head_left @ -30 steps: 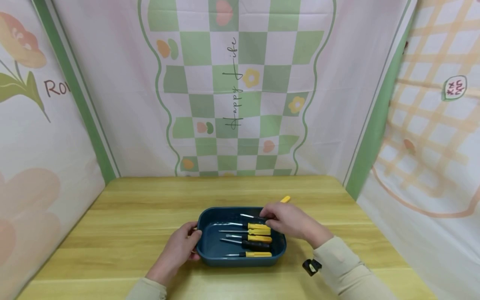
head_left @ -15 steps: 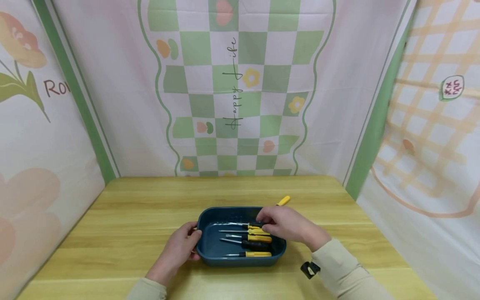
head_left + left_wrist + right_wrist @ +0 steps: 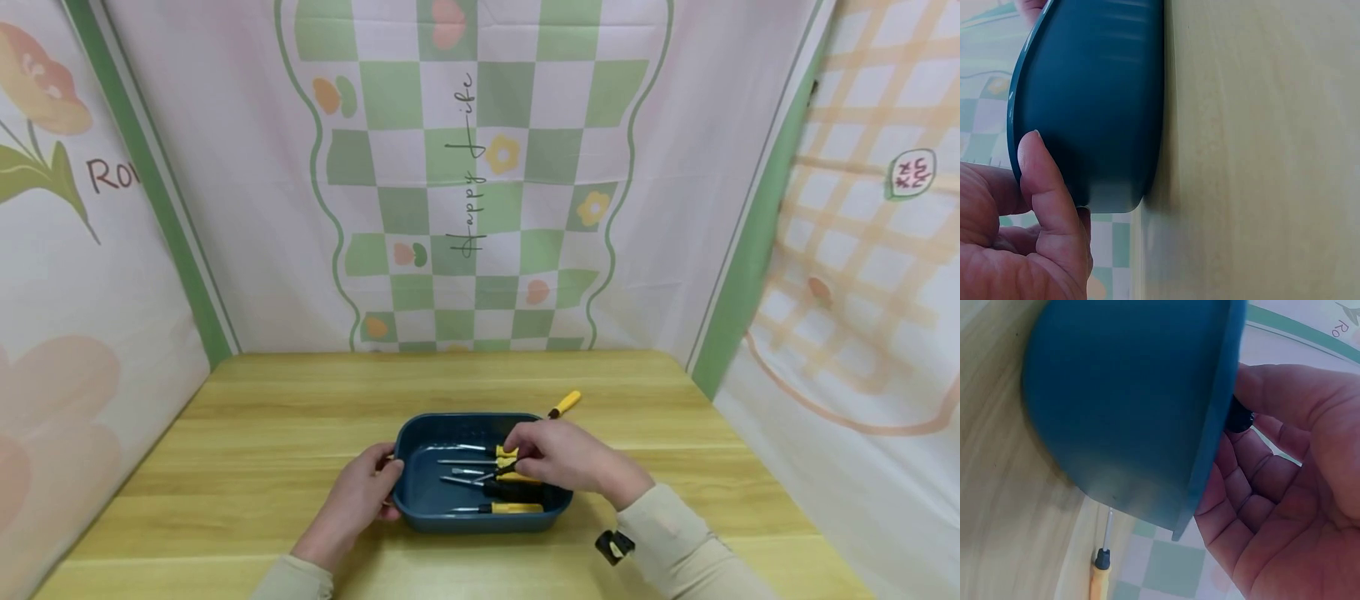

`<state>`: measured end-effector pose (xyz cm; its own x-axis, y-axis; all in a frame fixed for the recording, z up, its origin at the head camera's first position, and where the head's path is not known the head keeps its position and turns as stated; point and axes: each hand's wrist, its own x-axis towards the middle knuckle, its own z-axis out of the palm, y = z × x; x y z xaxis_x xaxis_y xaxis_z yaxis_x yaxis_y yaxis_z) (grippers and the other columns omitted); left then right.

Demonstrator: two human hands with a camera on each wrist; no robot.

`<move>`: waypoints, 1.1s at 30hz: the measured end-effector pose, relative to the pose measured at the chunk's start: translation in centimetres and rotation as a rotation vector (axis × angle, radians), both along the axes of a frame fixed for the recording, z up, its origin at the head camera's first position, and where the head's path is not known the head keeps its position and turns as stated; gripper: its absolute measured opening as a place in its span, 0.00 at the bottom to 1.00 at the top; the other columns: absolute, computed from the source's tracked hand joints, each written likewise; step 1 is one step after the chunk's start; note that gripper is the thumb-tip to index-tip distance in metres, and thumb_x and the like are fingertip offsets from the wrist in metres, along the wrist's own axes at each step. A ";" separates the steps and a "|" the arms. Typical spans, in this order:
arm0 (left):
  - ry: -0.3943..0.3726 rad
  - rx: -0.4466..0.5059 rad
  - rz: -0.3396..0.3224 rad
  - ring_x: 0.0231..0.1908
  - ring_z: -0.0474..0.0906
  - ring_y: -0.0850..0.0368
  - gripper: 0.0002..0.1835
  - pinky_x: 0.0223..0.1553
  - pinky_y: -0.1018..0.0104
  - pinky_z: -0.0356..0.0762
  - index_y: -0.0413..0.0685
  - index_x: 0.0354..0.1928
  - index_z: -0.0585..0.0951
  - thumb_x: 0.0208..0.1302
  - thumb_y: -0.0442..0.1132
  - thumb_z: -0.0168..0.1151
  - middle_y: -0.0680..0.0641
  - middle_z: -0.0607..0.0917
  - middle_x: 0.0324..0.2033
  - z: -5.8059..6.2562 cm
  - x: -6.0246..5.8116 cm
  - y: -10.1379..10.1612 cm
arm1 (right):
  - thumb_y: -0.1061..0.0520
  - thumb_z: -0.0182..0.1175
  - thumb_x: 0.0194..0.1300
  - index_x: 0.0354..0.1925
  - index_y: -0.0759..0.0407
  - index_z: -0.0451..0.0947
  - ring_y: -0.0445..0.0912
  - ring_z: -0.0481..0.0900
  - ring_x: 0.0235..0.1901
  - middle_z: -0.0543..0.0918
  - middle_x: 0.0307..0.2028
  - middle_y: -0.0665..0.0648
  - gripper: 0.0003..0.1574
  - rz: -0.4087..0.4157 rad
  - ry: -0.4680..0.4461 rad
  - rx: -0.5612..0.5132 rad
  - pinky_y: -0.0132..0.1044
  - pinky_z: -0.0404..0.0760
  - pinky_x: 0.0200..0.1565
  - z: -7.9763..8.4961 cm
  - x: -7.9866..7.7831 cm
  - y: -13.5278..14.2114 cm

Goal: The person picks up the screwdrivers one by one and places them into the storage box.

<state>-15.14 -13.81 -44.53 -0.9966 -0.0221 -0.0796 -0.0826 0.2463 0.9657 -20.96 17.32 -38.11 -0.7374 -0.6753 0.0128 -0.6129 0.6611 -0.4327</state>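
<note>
My left hand (image 3: 362, 492) grips the left end of a dark blue tray (image 3: 431, 523), with the thumb (image 3: 1047, 187) on the outside of its wall in the left wrist view. Over the tray's right part, my right hand (image 3: 573, 457) holds a black-handled screwdriver (image 3: 507, 469), its shaft pointing left. The black handle end (image 3: 1240, 417) shows between thumb and fingers in the right wrist view. Several screwdrivers lie side by side in the tray, among them a yellow-handled screwdriver (image 3: 516, 508) nearest the front wall. The right hand hides some of the handles.
Behind the tray's back right corner, another yellow-handled screwdriver (image 3: 567, 402) lies on the wooden table (image 3: 315, 400). Patterned cloth (image 3: 480, 208) hangs at the back and both sides. A small black object (image 3: 614, 547) is by the right sleeve.
My right hand has moved toward the front of the tray and slightly left, carrying the black-handled screwdriver over the others. The left hand and tray have stayed in place.
</note>
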 end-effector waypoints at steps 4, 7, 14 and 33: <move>0.000 -0.002 0.000 0.23 0.78 0.55 0.22 0.22 0.62 0.85 0.34 0.69 0.73 0.78 0.36 0.54 0.37 0.81 0.47 0.0 0.0 0.0 | 0.57 0.64 0.73 0.56 0.57 0.82 0.35 0.80 0.36 0.86 0.40 0.45 0.15 0.006 -0.013 -0.006 0.36 0.84 0.42 -0.1 0.1 -0.2; -0.002 -0.004 -0.002 0.23 0.79 0.55 0.22 0.23 0.62 0.85 0.34 0.69 0.72 0.79 0.36 0.53 0.37 0.81 0.47 0.0 0.0 -0.1 | 0.56 0.64 0.73 0.57 0.57 0.82 0.36 0.81 0.39 0.87 0.42 0.47 0.16 0.000 -0.003 -0.006 0.38 0.85 0.44 -0.2 0.1 -0.3; -0.007 -0.018 -0.004 0.23 0.79 0.54 0.23 0.23 0.61 0.86 0.34 0.70 0.71 0.79 0.36 0.54 0.38 0.80 0.50 0.1 0.0 -0.2 | 0.57 0.63 0.73 0.56 0.56 0.82 0.38 0.83 0.41 0.87 0.43 0.49 0.15 -0.037 0.031 -0.034 0.40 0.86 0.45 -0.2 0.0 -0.4; 0.003 0.005 0.003 0.23 0.78 0.54 0.23 0.22 0.62 0.85 0.33 0.69 0.72 0.78 0.35 0.54 0.38 0.80 0.48 -0.1 0.0 -0.2 | 0.53 0.64 0.73 0.56 0.57 0.82 0.38 0.82 0.42 0.87 0.43 0.48 0.17 -0.048 0.036 -0.037 0.40 0.85 0.45 0.0 -0.1 0.0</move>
<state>-15.15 -13.97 -44.63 -0.9968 -0.0242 -0.0763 -0.0799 0.2413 0.9672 -21.03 17.36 -38.07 -0.7675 -0.6379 0.0639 -0.5965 0.6740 -0.4359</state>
